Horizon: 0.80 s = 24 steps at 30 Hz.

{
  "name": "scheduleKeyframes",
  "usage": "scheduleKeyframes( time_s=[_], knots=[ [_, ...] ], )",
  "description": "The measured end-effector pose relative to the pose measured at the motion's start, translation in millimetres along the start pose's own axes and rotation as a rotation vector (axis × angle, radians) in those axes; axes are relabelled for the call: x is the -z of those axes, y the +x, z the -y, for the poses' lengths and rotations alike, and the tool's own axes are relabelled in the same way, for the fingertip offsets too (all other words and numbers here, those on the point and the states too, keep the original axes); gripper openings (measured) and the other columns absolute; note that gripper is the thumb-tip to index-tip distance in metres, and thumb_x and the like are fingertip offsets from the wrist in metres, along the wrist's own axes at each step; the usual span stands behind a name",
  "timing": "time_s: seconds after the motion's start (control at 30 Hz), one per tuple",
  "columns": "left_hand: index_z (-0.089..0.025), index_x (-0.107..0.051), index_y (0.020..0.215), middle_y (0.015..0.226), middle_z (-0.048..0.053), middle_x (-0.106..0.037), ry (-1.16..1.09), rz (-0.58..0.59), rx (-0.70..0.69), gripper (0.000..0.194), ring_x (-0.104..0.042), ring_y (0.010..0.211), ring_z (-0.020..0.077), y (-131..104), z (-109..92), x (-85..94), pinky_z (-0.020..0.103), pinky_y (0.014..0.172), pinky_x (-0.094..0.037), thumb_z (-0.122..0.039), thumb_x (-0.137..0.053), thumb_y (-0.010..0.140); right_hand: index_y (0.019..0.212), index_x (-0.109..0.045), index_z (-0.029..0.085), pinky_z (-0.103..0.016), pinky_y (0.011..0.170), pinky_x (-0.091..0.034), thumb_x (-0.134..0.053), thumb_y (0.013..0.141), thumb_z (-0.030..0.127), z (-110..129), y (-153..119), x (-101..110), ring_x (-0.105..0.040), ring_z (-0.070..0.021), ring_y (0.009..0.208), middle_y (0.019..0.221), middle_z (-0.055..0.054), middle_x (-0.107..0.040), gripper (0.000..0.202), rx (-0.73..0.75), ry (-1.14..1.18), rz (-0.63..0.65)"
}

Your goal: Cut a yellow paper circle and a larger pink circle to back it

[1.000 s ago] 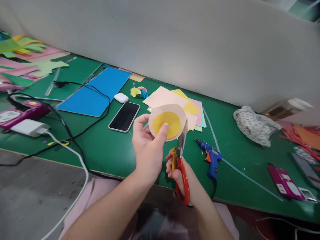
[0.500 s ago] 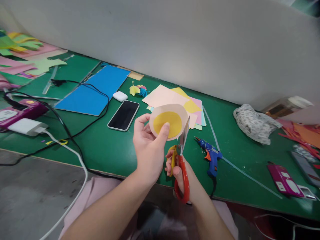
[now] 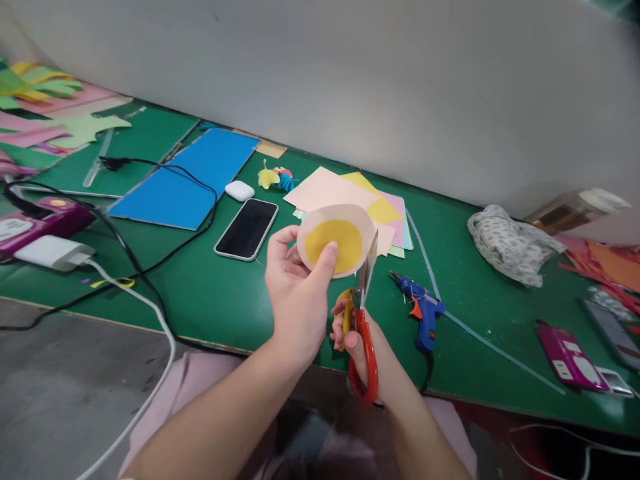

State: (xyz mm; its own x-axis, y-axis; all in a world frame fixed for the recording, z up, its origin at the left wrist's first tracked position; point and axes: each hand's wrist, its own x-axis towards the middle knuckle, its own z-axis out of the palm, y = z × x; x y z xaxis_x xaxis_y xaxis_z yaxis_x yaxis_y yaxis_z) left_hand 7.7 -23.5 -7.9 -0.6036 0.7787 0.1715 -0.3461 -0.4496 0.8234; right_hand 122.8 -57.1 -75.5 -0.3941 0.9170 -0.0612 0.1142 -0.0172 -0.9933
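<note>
Between thumb and fingers, my left hand (image 3: 300, 293) pinches a pale pink paper disc (image 3: 367, 230) with a smaller yellow paper circle (image 3: 345, 237) lying on its face, my thumb pressing on the yellow. My right hand (image 3: 357, 337) is closed around the handles of a pair of scissors (image 3: 370, 367), one red and one yellow. Their blades point up, right beside the disc's right edge; whether they touch the paper I cannot tell. Behind the disc a stack of coloured paper sheets (image 3: 330, 187) rests on the green table (image 3: 225, 300).
A blue glue gun (image 3: 425, 313) with a clear glue stick lies to the right. On the left are a phone (image 3: 247, 230), a white earbud case (image 3: 240, 191), a blue board (image 3: 190, 180), a purple power strip (image 3: 55, 220) and cables. A patterned cloth bundle (image 3: 513, 243) sits far right.
Both hands hold nearly the same pose. The disc and scissors appear only very slightly higher and further left in view.
</note>
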Motion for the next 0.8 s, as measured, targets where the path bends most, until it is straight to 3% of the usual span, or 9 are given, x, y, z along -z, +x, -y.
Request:
scheduleKeyframes(
  time_s=[0.27,0.8],
  knots=[
    [-0.023,-0.049,0.098,0.088,-0.002,-0.064,0.056,0.002,0.009,0.033,-0.066,0.078,0.0102,-0.6,-0.3,0.4,0.023,0.075,-0.055,-0.02,-0.073,0.076,0.1,-0.05,0.023,-0.029,0.061,-0.045,-0.045,0.068,0.087,1.2,1.0,3.4,-0.049,-0.0156,0.057,0.066,0.003,-0.048,0.072,0.023,-0.069,-0.039],
    [-0.023,-0.049,0.098,0.087,-0.002,-0.064,0.055,0.011,0.006,0.034,-0.067,0.078,0.0112,2.9,0.1,0.8,0.023,0.071,-0.055,-0.021,-0.073,0.075,0.097,-0.052,0.023,-0.029,0.058,-0.046,-0.049,0.069,0.083,-1.9,-0.9,6.7,-0.05,-0.0157,0.055,0.064,0.002,-0.051,0.066,-0.009,-0.08,-0.032]
  ],
)
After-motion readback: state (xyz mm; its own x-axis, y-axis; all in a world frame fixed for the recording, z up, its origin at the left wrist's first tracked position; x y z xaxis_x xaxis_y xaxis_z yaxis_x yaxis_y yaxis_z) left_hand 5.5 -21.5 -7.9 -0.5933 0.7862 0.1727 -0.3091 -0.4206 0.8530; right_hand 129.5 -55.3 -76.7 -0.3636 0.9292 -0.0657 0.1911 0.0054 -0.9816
